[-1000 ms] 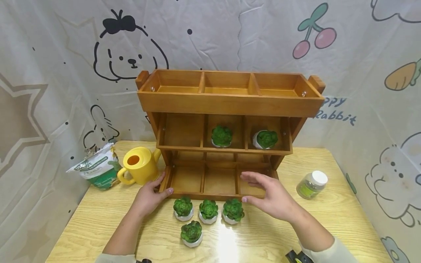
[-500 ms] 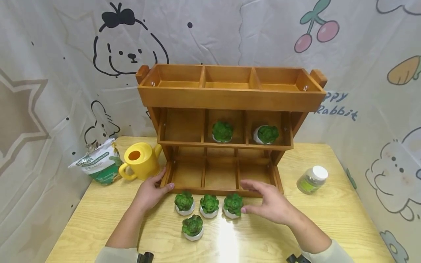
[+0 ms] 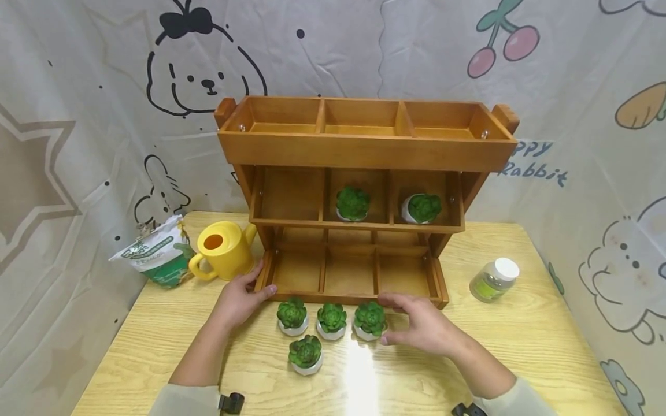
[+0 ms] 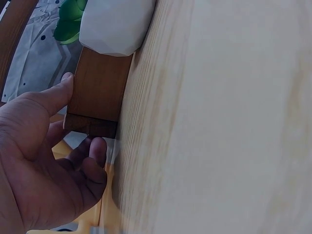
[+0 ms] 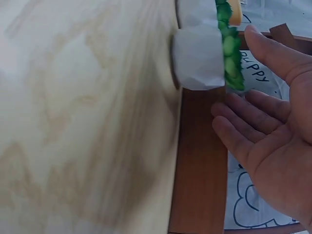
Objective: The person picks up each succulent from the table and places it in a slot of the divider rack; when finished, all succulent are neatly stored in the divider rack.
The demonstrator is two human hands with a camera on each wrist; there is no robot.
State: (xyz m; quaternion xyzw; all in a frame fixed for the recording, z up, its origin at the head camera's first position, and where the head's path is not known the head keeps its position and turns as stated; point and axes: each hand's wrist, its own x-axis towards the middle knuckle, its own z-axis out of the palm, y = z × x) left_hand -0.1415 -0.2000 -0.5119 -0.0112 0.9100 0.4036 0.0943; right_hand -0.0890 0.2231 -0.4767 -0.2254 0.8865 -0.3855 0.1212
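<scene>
A three-tier wooden plant shelf (image 3: pixel 366 153) with divided compartments stands on the table. My left hand (image 3: pixel 239 303) grips the left front corner of its bottom tier, thumb over the board's edge and fingers bent round the end, as the left wrist view shows. My right hand (image 3: pixel 424 325) has its fingers extended beside the rightmost potted succulent (image 3: pixel 370 319), thumb apart, with nothing held. Left of that plant stand a middle potted succulent (image 3: pixel 332 320) and a left potted succulent (image 3: pixel 293 316) in a row; a front potted succulent (image 3: pixel 306 353) sits nearer me. All have white faceted pots.
On the middle tier are two more potted succulents, one in the central compartment (image 3: pixel 352 203) and one at right (image 3: pixel 422 208), slightly tilted. A yellow watering can (image 3: pixel 226 254) and a green-white bag (image 3: pixel 161 254) stand left. A white-lidded jar (image 3: pixel 494 280) is at right.
My right hand has come down and back from over the bottom tier's right compartment to beside the rightmost succulent. My left hand stays at the shelf corner. The head view has tilted slightly downward.
</scene>
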